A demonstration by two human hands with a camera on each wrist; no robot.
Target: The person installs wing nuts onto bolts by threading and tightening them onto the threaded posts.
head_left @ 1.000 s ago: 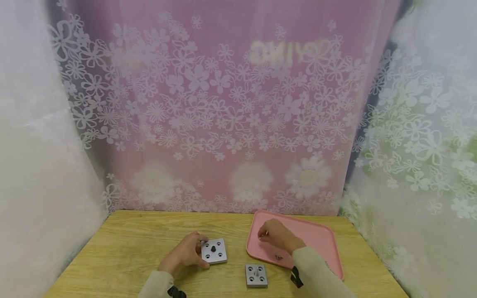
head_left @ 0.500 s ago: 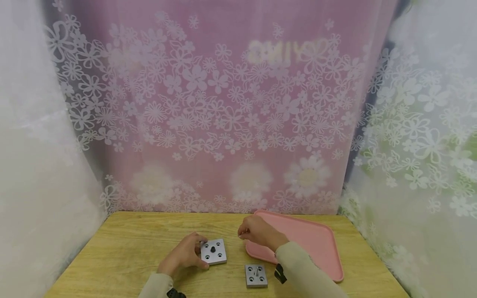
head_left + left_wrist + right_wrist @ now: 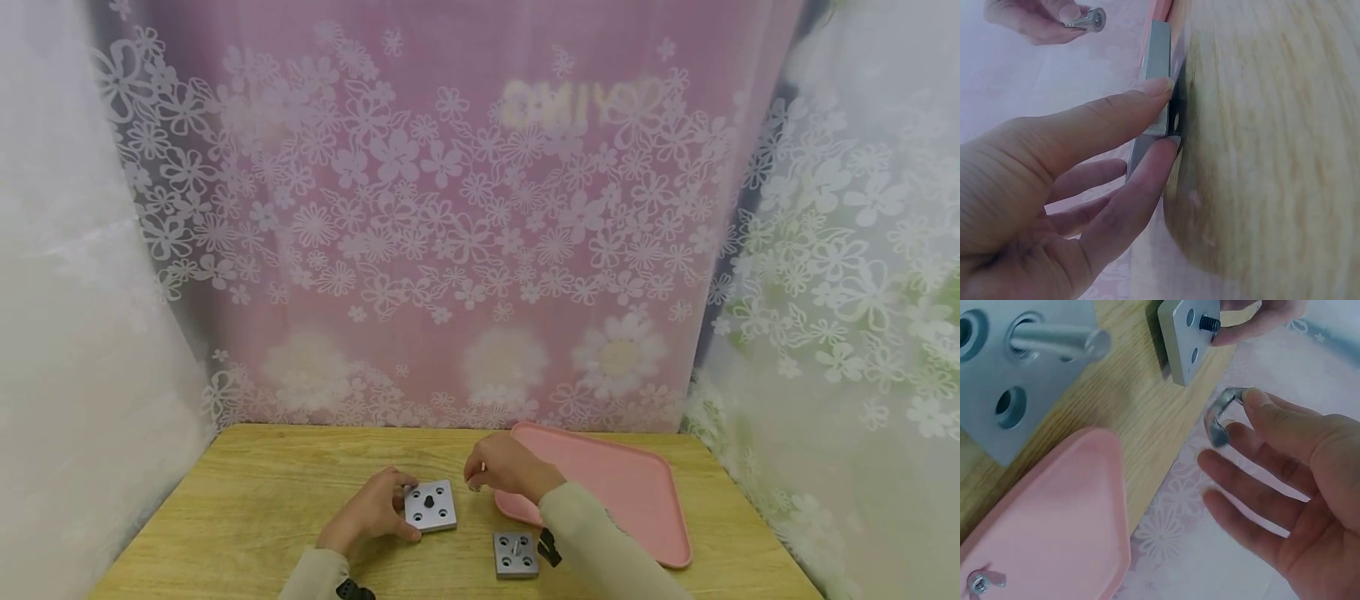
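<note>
My left hand (image 3: 372, 510) grips the left side of a square metal plate (image 3: 442, 518) on the table, thumb and fingers at its edges. Several countersunk holes surround a black threaded stud (image 3: 1209, 324) in its middle. To the right of that plate, my right hand (image 3: 506, 465) is raised, pinching a small shiny wing nut (image 3: 1215, 422) between thumb and index finger; the other fingers are spread apart. In the left wrist view the wing nut (image 3: 1095, 20) shows its round, hollow end. Nearer the front lies a second metal plate (image 3: 515, 570) with an upright silver pin (image 3: 1060, 340).
A pink tray (image 3: 622, 483) lies at the right, partly under my right forearm. Another wing nut (image 3: 980, 582) rests in it. The wooden table (image 3: 255, 500) is backed by a pink flowered curtain (image 3: 450, 250), with pale curtains on both sides.
My right hand has moved left from over the tray, carrying the wing nut toward the plate in my left hand. The left hand has stayed on its plate.
</note>
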